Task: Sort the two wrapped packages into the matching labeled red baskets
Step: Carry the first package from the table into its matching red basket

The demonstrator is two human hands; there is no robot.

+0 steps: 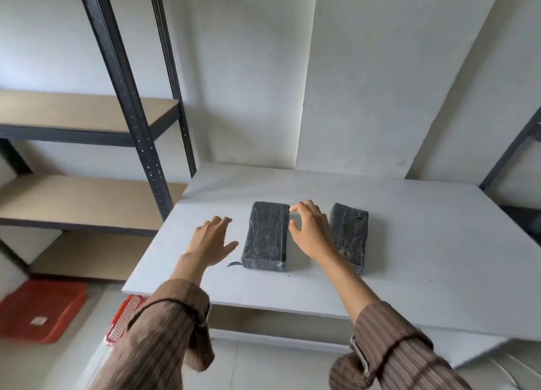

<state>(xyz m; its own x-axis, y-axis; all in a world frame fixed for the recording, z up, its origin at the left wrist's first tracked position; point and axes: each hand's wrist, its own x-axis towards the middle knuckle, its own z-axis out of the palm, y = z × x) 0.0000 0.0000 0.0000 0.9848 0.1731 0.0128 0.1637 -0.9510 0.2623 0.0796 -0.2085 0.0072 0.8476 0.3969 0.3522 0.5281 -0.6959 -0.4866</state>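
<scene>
Both my arms reach forward over the white table (409, 243), striped brown sleeves (164, 331) pushed back from the wrists. My left hand (212, 240) hovers palm down with the fingers spread wide and the thumb pointing right, holding nothing. My right hand (310, 231) is arched like a claw, fingers and thumb apart, also holding nothing.

The left package (266, 236), a dark block in wrinkled plastic wrap, lies flat on the table between my two hands; my right fingertips sit at its far right edge (whether they actually touch it I cannot tell), and my left thumb is just beside its left side. The right package (349, 234) lies near it, on the other side of my right hand, which covers part of its left edge.

Down on the floor to the left is a red basket (44, 310) with a small label inside, and a second red basket (124, 319) peeks out beside my left sleeve. Metal shelves (87, 196) with bare wooden boards stand against the wall on the left.
</scene>
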